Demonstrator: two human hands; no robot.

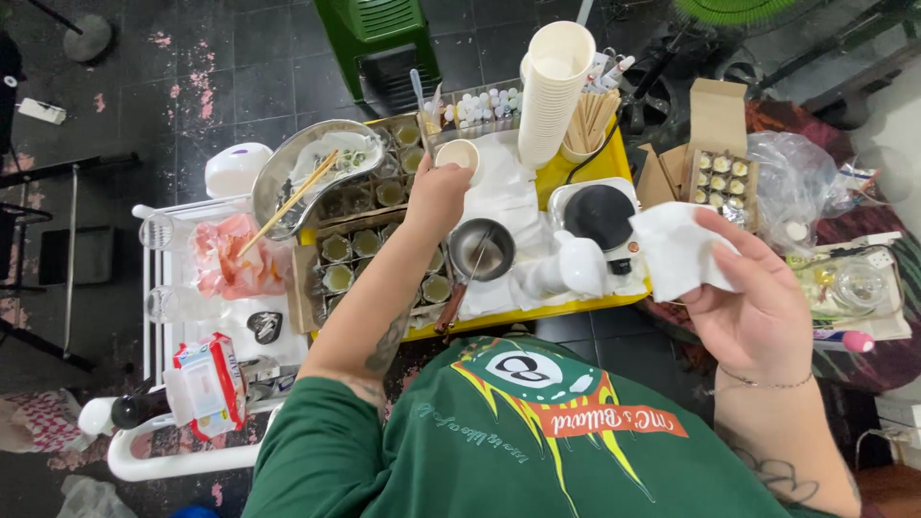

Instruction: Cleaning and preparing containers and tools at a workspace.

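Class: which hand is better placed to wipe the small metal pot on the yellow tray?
Probably the right hand: it holds the white tissue. The left hand is busy at the small cup, beyond the metal pot.

So on the tray (576,309), the small pot (483,248) sits near the front edge, with the hot plate (600,216) just to its right. Cup stack (552,91) stands at the back edge. Grid of little cups (369,240) fills the left side, metal dish (312,173) resting at its back-left corner.
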